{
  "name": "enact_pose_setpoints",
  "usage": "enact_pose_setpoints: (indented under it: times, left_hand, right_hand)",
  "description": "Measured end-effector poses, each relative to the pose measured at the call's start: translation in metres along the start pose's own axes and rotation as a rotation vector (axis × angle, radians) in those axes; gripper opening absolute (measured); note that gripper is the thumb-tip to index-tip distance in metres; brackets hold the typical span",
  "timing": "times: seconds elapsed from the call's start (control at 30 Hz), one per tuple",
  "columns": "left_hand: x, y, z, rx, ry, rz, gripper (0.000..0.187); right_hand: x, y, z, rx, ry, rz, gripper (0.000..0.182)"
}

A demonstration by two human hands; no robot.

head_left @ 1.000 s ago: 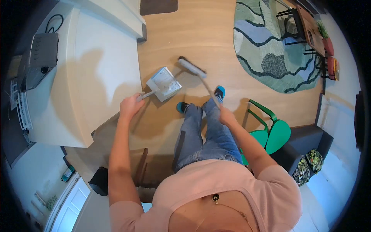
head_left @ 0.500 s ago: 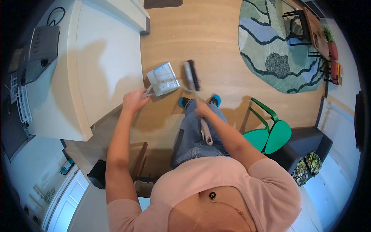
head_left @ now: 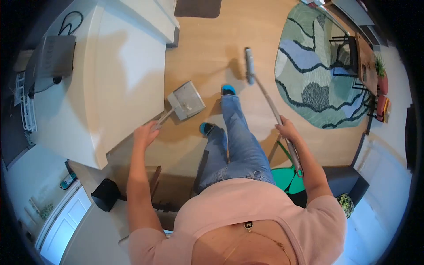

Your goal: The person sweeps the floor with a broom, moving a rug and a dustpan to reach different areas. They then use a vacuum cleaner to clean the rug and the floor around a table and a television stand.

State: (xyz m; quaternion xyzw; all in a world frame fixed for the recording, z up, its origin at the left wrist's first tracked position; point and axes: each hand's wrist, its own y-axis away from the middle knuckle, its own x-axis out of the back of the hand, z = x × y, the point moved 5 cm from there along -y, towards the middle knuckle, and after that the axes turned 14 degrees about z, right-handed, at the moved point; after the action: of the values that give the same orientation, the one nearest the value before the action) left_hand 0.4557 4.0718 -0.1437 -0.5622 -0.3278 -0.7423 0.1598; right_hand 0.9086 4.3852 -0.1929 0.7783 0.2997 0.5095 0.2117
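My left hand [head_left: 146, 134] is closed around the handle of a long-handled dustpan [head_left: 187, 100]. The grey pan sits at the left by the white counter side, with some small debris showing in it. In my right hand [head_left: 288, 128] is the long handle of a broom [head_left: 250, 66], fingers wrapped round the shaft. Its grey head is out to the front right of my feet, well apart from the dustpan. The handle's end with a hanging hole runs back along my right forearm.
A white counter [head_left: 128, 66] rises along the left. The wooden floor [head_left: 203, 48] stretches ahead, with a green patterned rug [head_left: 304, 66] at the right. A green chair [head_left: 285, 176] stands close behind my right arm. A dark mat [head_left: 197, 8] lies far ahead.
The broom has swung away from the dustpan, to the right and forward, with my right hand moving right. One foot has stepped forward. The dustpan now tilts differently, its inside more visible.
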Motion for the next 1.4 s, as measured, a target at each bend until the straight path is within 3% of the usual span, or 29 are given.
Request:
enact_pose_setpoints:
  times: [0.07, 0.13, 0.2, 0.33, 0.4, 0.43, 0.47, 0.5, 0.57, 0.63, 0.7, 0.77, 0.9, 0.97, 1.07, 1.13, 1.2, 1.27, 1.37, 1.4]
  left_hand:
    - [-0.014, 0.005, -0.018, -0.037, 0.086, 0.153, 0.036]
    - [0.006, 0.006, -0.002, 0.291, 0.152, 0.05, 0.035]
    - [0.0, 0.003, -0.003, 0.356, 0.153, 0.084, 0.034]
    - [0.003, -0.016, 0.013, 0.474, 0.288, 0.217, 0.033]
    - [0.011, -0.027, 0.026, 0.595, 0.293, 0.179, 0.033]
    - [0.012, -0.032, 0.03, 0.624, 0.317, 0.187, 0.032]
    - [0.013, -0.035, 0.033, 0.658, 0.343, 0.199, 0.031]
    - [0.013, -0.041, 0.036, 0.691, 0.37, 0.221, 0.031]
    - [0.015, -0.053, 0.043, 0.698, 0.392, 0.247, 0.028]
    - [0.014, -0.062, 0.047, 0.68, 0.358, 0.263, 0.026]
    - [0.009, -0.068, 0.051, 0.64, 0.27, 0.259, 0.024]
    - [0.0, -0.071, 0.054, 0.63, 0.31, 0.261, 0.024]
    - [-0.017, -0.07, 0.05, 0.672, 0.267, 0.215, 0.026]
    - [-0.012, -0.073, 0.057, 0.718, 0.207, 0.19, 0.027]
    - [-0.003, -0.081, 0.066, 0.768, 0.194, 0.15, 0.029]
    - [0.001, -0.081, 0.065, 0.781, 0.216, 0.143, 0.029]
    - [0.001, -0.083, 0.064, 0.777, 0.244, 0.169, 0.029]
    - [0.005, -0.086, 0.061, 0.778, 0.206, 0.175, 0.028]
    - [0.008, -0.091, 0.058, 0.75, 0.187, 0.168, 0.027]
    - [0.008, -0.092, 0.058, 0.736, 0.188, 0.161, 0.026]
  right_hand:
    - [0.022, -0.066, 0.027, -0.128, 0.114, 0.087, 0.028]
    - [0.045, -0.136, 0.017, -0.167, 0.237, 0.171, 0.024]
    - [0.048, -0.217, 0.007, -0.152, 0.349, 0.107, 0.018]
    - [-0.003, -0.314, -0.048, -0.051, 0.457, 0.054, 0.015]
    - [-0.049, -0.298, -0.084, 0.373, 0.676, 0.077, 0.015]
    - [-0.068, -0.278, -0.095, 0.295, 0.741, -0.031, 0.021]
    - [-0.09, -0.275, -0.07, 0.007, 0.536, 0.1, 0.029]
    - [-0.075, -0.244, -0.088, 0.07, 0.525, 0.129, 0.025]
    - [-0.01, -0.212, -0.14, 0.135, 0.432, -0.135, 0.029]
    - [0.03, -0.214, -0.168, 0.249, 0.431, -0.219, 0.031]
    - [0.046, -0.233, -0.193, 0.51, 0.551, -0.036, 0.032]
    - [0.047, -0.271, -0.227, 0.557, 0.632, 0.085, 0.032]
    - [0.007, -0.395, -0.301, 0.633, 0.435, 0.387, 0.026]
    - [-0.035, -0.443, -0.328, 0.679, 0.599, 0.4, 0.028]
    - [-0.097, -0.447, -0.306, 0.789, 0.603, 0.4, 0.03]
    - [-0.085, -0.393, -0.276, 0.609, 0.545, 0.163, 0.033]
    - [-0.061, -0.349, -0.259, 0.531, 0.704, -0.01, 0.027]
    - [-0.014, -0.323, -0.275, 0.756, 0.821, -0.136, 0.026]
    - [0.025, -0.317, -0.315, 0.82, 0.933, -0.135, 0.025]
    - [0.021, -0.335, -0.327, 0.841, 0.911, -0.076, 0.033]
